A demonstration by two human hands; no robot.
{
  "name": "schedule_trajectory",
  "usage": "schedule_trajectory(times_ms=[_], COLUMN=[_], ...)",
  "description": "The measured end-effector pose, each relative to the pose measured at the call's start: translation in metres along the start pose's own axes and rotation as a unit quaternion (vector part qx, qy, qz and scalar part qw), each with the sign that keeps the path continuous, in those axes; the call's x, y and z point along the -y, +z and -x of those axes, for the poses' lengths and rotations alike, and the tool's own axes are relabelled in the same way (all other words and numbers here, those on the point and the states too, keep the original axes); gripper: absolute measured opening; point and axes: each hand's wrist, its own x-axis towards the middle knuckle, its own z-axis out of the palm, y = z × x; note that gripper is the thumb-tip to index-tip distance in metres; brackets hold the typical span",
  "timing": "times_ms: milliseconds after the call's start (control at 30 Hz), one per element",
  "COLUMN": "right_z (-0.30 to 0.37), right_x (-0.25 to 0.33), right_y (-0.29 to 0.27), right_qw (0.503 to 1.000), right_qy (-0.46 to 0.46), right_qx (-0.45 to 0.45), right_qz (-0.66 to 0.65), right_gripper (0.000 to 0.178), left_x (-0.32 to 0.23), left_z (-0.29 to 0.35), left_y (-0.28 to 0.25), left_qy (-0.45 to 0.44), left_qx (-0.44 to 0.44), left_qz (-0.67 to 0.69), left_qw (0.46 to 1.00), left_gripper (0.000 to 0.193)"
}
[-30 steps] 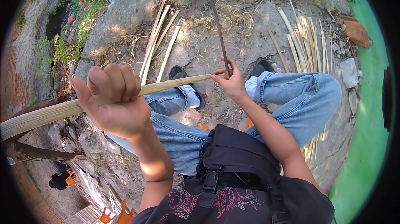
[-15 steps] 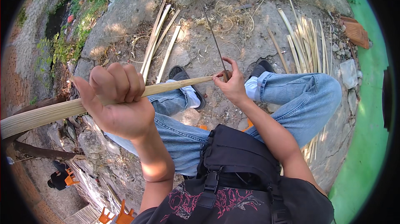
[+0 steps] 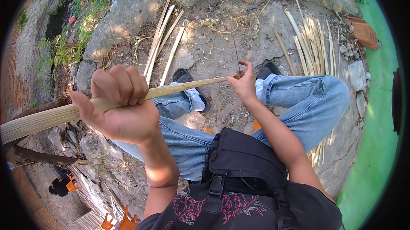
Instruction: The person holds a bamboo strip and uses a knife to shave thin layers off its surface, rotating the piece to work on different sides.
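A long pale strip of split bamboo or cane (image 3: 188, 86) crosses in front of me, running from the left edge to its narrow end near the middle. My left hand (image 3: 124, 104) is closed around it, fingers curled over the top and thumb pointing left. At the narrow end my right hand (image 3: 245, 85) grips the short brown handle of a thin, dark-bladed knife (image 3: 237, 54). The blade points away from me and touches or lies very close to the strip's end. My right fingers partly hide that contact.
Pale strips lie on the ground at left (image 3: 159, 39) and in a larger bundle (image 3: 314, 46) at right. Curly shavings (image 3: 235, 14) litter the far ground. A brown brick-like block (image 3: 363, 32) sits by the green surface (image 3: 380, 93). Dark branches (image 3: 45, 155) lie at lower left.
My right hand has shifted slightly right with the knife, whose blade now looks shorter and more upright. More of the strip's narrow end shows. My left hand has barely moved.
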Motion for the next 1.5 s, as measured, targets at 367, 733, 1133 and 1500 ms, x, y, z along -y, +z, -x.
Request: schedule_trajectory(times_ms=[367, 733, 1133, 1500], right_z=[-0.008, 0.011, 0.025, 0.064], right_x=[-0.02, 0.025, 0.027, 0.052], right_y=[0.002, -0.012, -0.017, -0.008], right_qw=[0.995, 0.974, 0.964, 0.919], right_qy=[0.039, -0.005, 0.015, 0.006], right_qx=[0.059, 0.201, 0.258, 0.349], right_qz=[0.071, 0.107, 0.057, -0.183], right_gripper=[0.047, 0.036, 0.032, 0.034], left_x=[-0.006, -0.004, -0.001, 0.001], left_z=[-0.007, -0.006, -0.015, -0.019], left_y=[-0.012, -0.009, -0.019, -0.016], left_qy=[0.079, 0.185, 0.204, 0.229], left_qx=[-0.09, -0.169, -0.133, -0.207], left_qz=[-0.087, -0.132, -0.118, -0.163], left_qw=[0.989, 0.959, 0.963, 0.937], left_gripper=[0.065, 0.06, 0.065, 0.068])
